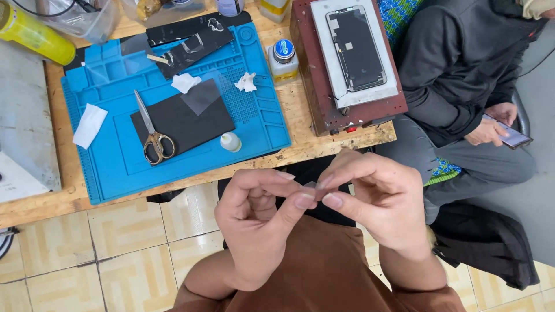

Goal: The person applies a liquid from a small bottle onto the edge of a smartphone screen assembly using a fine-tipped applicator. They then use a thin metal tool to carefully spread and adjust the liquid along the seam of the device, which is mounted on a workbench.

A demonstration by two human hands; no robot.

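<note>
**A sliver of clear film pinched between both hands**

I hold a small, thin piece of clear film (310, 186) above my lap, away from the bench. My left hand (257, 219) pinches it between thumb and curled forefinger, and my right hand (376, 199) meets it from the other side, fingertips pressed together on the same scrap. Holding it by the edges with both hands keeps it taut and, I judge, keeps my fingers off its face.

On the wooden workbench (324, 141) in front of me lies a blue silicone work mat (115, 167) with moulded compartments. A black rectangular sheet (191, 124) lies on it, and steel scissors with brass-coloured handles (152, 130) lie across the sheet's left edge, within reach. A small white bottle cap (230, 141) stands just beside the sheet's lower right corner. Crumpled white tissue scraps (245, 82) lie further back.

To the right, a dark red box-shaped heating plate (315, 86) carries a black phone screen panel (356, 48) face up on a white pad. A small clear bottle with a blue lid (283, 59) stands just beside it.

A person in dark clothes sits at my right, holding a phone (509, 134).
</note>
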